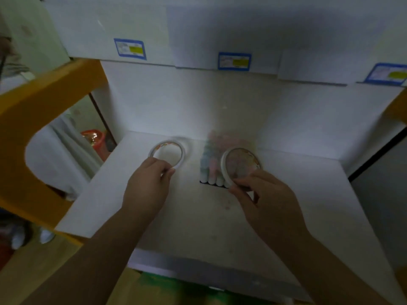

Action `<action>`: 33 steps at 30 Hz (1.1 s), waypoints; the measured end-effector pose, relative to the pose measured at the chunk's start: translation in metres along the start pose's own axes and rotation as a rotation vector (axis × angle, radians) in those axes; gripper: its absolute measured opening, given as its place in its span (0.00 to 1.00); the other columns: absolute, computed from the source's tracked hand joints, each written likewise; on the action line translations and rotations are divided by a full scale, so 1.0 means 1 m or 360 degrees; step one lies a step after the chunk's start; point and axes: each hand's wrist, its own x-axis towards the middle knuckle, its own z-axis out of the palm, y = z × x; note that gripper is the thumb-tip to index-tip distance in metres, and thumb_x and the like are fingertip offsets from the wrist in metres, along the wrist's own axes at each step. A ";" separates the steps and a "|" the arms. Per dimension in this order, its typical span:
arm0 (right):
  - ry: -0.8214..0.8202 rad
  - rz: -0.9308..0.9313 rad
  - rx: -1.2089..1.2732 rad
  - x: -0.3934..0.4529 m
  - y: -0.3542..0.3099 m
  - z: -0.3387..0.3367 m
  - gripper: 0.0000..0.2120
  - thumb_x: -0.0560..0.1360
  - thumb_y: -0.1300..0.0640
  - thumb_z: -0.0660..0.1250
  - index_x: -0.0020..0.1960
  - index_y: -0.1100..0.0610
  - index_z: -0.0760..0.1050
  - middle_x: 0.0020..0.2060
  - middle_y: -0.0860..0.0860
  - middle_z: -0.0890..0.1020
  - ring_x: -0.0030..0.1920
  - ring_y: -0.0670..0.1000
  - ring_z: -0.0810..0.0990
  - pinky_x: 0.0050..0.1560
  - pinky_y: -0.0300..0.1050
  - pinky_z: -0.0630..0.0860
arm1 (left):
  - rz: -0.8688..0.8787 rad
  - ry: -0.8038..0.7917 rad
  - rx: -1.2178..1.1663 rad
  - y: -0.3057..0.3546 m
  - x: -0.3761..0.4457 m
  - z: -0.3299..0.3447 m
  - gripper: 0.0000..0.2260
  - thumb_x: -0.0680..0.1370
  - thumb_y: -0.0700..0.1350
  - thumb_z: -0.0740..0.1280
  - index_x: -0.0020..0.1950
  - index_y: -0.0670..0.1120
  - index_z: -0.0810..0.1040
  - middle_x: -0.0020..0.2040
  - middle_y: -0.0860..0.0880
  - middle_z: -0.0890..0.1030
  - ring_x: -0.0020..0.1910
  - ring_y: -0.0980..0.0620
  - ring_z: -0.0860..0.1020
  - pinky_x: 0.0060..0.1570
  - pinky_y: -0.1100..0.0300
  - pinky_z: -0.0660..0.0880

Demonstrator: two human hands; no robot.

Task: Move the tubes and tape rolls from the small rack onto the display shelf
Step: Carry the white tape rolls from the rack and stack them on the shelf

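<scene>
On the white display shelf point(275, 216), 2 tape rolls and a bundle of tubes sit near the back wall, and both hands are at work on the rolls. The left hand point(146, 186) reaches in from 7 o'clock and pinches the near edge of the left tape roll point(181, 153), a thin white ring with a printed pattern on its side; the thumb and fingertips are curled onto the rim at the ring's 6 o'clock, and the roll looks to lie flat, or nearly so, on the shelf, with the bare surface showing through its centre. The right hand point(267, 198) comes in from 5 o'clock and grips the right tape roll point(224, 166) by its lower rim, fingers curled round it, so that the ring stands tilted up towards the camera rather than lying flat; whether its far edge touches the shelf cannot be told. Directly behind that roll, at about 12 o'clock from the right hand, lies the bundle of tubes point(208, 166), pastel pink, blue and green with white ends pointing towards the viewer; the right roll overlaps the bundle's right side, and the colours show blurred through the ring's opening. The left roll lies apart from the tubes, at their 9 o'clock. Above, on the front edge of the upper shelf point(198, 29), there are 3 blue-bordered price labels point(234, 61). An orange upright point(44, 102) of the shelving frame crosses the picture at 9 o'clock, with a red container point(93, 138) beyond it on the floor.
</scene>
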 end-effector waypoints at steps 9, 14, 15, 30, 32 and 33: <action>-0.0011 0.0102 -0.0177 0.038 -0.048 0.038 0.06 0.75 0.50 0.71 0.49 0.51 0.83 0.43 0.46 0.82 0.42 0.49 0.79 0.43 0.44 0.79 | 0.0035 -0.0318 0.0142 -0.077 0.069 0.015 0.11 0.80 0.50 0.62 0.50 0.47 0.81 0.49 0.48 0.78 0.49 0.47 0.76 0.50 0.51 0.73; -0.0041 0.0108 -0.0160 0.051 -0.066 0.057 0.07 0.76 0.48 0.70 0.48 0.50 0.84 0.40 0.43 0.81 0.37 0.43 0.74 0.41 0.40 0.77 | 0.0000 -0.0352 0.0134 -0.084 0.083 0.016 0.12 0.81 0.49 0.61 0.53 0.47 0.82 0.51 0.48 0.77 0.50 0.48 0.76 0.54 0.52 0.73; -0.0044 0.0104 -0.0159 0.054 -0.069 0.060 0.07 0.76 0.48 0.70 0.48 0.50 0.84 0.40 0.43 0.81 0.37 0.42 0.73 0.41 0.39 0.76 | -0.0006 -0.0361 0.0131 -0.084 0.084 0.016 0.12 0.81 0.49 0.61 0.53 0.47 0.82 0.51 0.48 0.77 0.50 0.48 0.76 0.55 0.53 0.73; -0.0600 -0.0175 -0.0258 0.156 -0.109 0.171 0.12 0.80 0.48 0.62 0.56 0.51 0.81 0.54 0.51 0.80 0.53 0.55 0.79 0.48 0.46 0.72 | -0.0006 -0.0153 -0.0011 -0.096 0.052 -0.025 0.14 0.77 0.39 0.65 0.62 0.44 0.79 0.57 0.46 0.77 0.51 0.49 0.76 0.49 0.61 0.69; -0.0705 -0.0120 -0.0280 0.166 -0.109 0.188 0.12 0.80 0.48 0.62 0.56 0.51 0.81 0.55 0.52 0.81 0.54 0.56 0.79 0.47 0.44 0.70 | -0.0026 -0.0147 -0.0017 -0.097 0.050 -0.026 0.13 0.76 0.39 0.66 0.61 0.44 0.79 0.56 0.47 0.77 0.48 0.50 0.76 0.47 0.60 0.70; -0.0749 -0.0078 -0.0307 0.170 -0.107 0.197 0.12 0.79 0.47 0.63 0.55 0.52 0.81 0.54 0.52 0.82 0.54 0.56 0.80 0.46 0.44 0.69 | -0.0030 -0.0142 -0.0026 -0.097 0.049 -0.026 0.13 0.76 0.39 0.66 0.61 0.44 0.79 0.56 0.47 0.77 0.47 0.50 0.77 0.47 0.60 0.70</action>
